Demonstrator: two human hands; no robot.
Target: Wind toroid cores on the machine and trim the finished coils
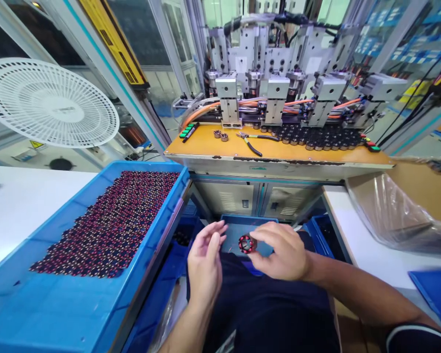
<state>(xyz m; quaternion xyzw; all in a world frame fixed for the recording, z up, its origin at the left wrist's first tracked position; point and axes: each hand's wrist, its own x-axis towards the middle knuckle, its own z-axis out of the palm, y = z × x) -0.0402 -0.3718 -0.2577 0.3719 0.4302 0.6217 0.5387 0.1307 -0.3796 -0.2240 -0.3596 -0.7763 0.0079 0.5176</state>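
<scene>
My right hand (pixel 281 250) pinches a small ring-shaped motor stator (pixel 247 243) between thumb and fingers, its round opening facing me. Black and red segments run around the ring. To its left, my left hand (pixel 207 260) is raised with the fingers slightly curled and apart, and nothing shows in it. The two hands do not touch each other; both are above my lap. A large blue tray (pixel 59 314) at the left bears rows of many similar stators (pixel 113 225).
Ahead stands a machine (pixel 275 93) with an orange bench top (pixel 202 147). On it lie cutting pliers (pixel 252 142), two loose ring parts (pixel 221 136) and many dark parts (pixel 316 137). A white fan (pixel 59 105) is at left, a plastic-lined box (pixel 400 211) at right, a blue bin (pixel 242 220) below.
</scene>
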